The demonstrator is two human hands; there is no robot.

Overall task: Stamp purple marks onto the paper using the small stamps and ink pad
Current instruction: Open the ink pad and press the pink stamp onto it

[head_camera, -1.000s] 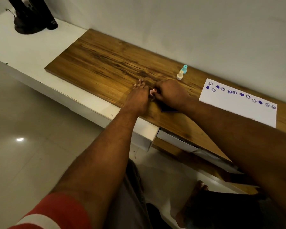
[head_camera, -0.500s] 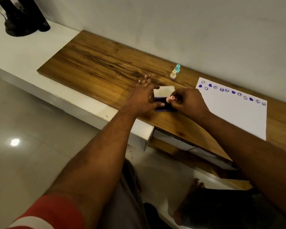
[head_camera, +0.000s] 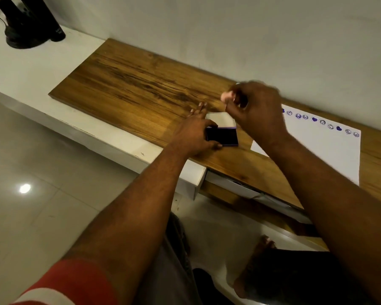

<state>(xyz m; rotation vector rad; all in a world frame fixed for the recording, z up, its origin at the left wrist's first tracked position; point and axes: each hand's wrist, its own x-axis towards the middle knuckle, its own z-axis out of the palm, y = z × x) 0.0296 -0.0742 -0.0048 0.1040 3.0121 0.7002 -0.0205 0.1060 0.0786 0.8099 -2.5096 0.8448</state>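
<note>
Right hand (head_camera: pixel 257 113) lifted off ink pad (head_camera: pixel 226 138), pinching pink stamp (head_camera: pixel 226 96); left hand (head_camera: pixel 191 136) grips pad.

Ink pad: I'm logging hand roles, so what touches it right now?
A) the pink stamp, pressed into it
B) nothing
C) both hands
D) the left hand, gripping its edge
D: the left hand grips the left edge of the open ink pad, while the right hand holds the pink stamp clear of it.

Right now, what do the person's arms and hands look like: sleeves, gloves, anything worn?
Both the left hand and right hand are bare, no gloves. The left arm wears a short red sleeve with a white stripe; no watch or band shows on either wrist.
</note>
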